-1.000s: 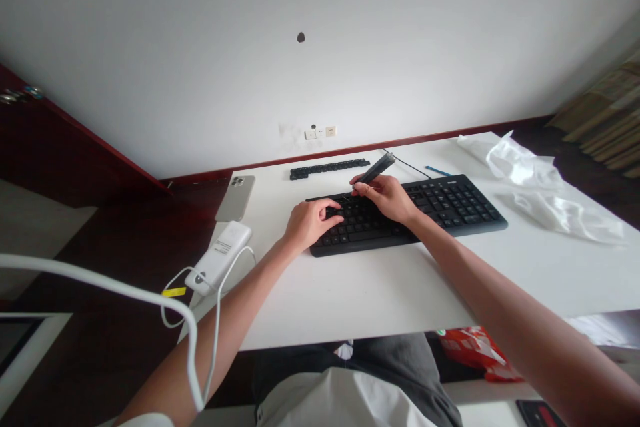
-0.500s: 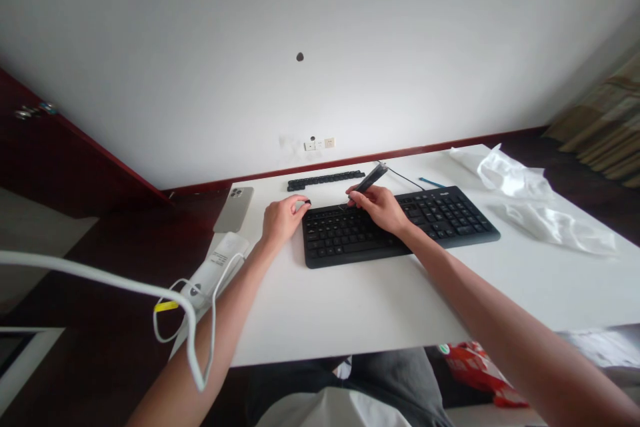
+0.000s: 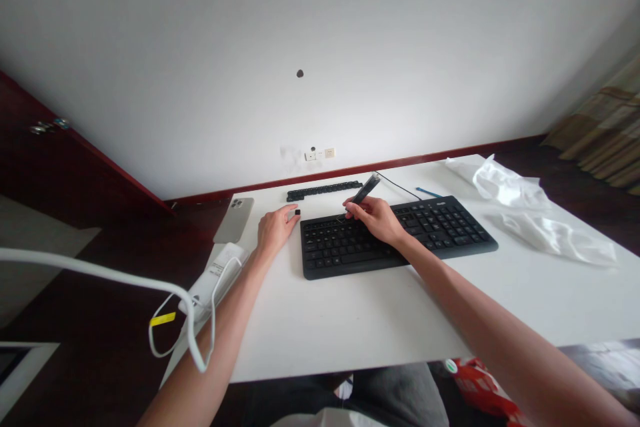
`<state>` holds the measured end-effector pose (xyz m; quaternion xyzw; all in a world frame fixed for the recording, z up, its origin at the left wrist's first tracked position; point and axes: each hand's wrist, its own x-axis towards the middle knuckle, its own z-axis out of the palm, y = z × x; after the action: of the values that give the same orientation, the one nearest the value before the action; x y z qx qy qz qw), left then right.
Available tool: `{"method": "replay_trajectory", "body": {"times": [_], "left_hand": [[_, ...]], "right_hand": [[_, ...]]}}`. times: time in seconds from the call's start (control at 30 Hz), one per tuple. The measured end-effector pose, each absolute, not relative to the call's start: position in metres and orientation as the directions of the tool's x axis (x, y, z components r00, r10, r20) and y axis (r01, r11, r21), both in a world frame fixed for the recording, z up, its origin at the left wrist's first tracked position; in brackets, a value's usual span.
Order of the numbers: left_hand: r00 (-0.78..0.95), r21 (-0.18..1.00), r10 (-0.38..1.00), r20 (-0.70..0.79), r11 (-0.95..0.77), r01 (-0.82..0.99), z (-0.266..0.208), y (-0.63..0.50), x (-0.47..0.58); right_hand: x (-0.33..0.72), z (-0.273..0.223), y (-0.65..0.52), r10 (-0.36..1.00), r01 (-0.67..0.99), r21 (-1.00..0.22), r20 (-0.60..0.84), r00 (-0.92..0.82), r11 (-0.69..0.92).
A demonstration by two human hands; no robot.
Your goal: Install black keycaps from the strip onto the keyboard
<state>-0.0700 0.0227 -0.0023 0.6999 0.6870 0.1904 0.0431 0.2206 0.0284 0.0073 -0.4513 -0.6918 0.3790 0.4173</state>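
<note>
My left hand (image 3: 276, 230) is left of the black keyboard (image 3: 350, 247), its thumb and forefinger at the edges of a small black keycap (image 3: 297, 213). My right hand (image 3: 375, 217) is closed around a thick, dark, pen-shaped tool (image 3: 367, 189), tilted with its upper end to the right. The tool's lower end is over the upper row of keys, where thin wire-like lines show. My right hand and forearm hide part of the keyboard. Behind it lies a row of black keycaps (image 3: 325, 191).
On the table's left are a phone (image 3: 234, 220) and a white power strip (image 3: 215, 273) with a looped cable. To the right lie clear plastic wrappers (image 3: 555, 237) and a blue stick-like item (image 3: 428, 193). A keyboard cable (image 3: 400, 187) runs towards the back.
My left hand has moved slightly left, away from the keyboard, with the keycap at its fingertips. My right hand stays over the keys with the tool. The view has tilted up a little.
</note>
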Motion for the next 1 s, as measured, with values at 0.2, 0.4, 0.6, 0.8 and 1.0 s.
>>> {"method": "replay_trajectory", "body": {"times": [0.2,0.4,0.6,0.8,1.0], "left_hand": [[-0.039,0.279,0.974,0.224,-0.026,0.960,-0.002,0.020,-0.066],[0.028,0.238,0.973,0.230,-0.084,0.968,-0.004,0.026,-0.062],[0.121,0.177,0.971,0.207,-0.159,0.971,0.004,0.046,-0.051],[0.150,0.180,0.967,0.204,-0.187,0.966,0.011,0.066,-0.037],[0.065,0.202,0.973,0.222,-0.112,0.973,0.006,0.071,-0.033]], "right_hand": [[0.222,0.009,0.029,0.949,0.288,-0.916,0.218,-0.229,0.280],[0.221,0.007,0.030,0.948,0.267,-0.924,0.210,-0.237,0.272],[0.221,0.006,0.030,0.947,0.268,-0.922,0.219,-0.237,0.281],[0.221,0.006,0.031,0.947,0.254,-0.929,0.207,-0.245,0.269],[0.221,0.006,0.030,0.948,0.244,-0.936,0.191,-0.256,0.255]]}}
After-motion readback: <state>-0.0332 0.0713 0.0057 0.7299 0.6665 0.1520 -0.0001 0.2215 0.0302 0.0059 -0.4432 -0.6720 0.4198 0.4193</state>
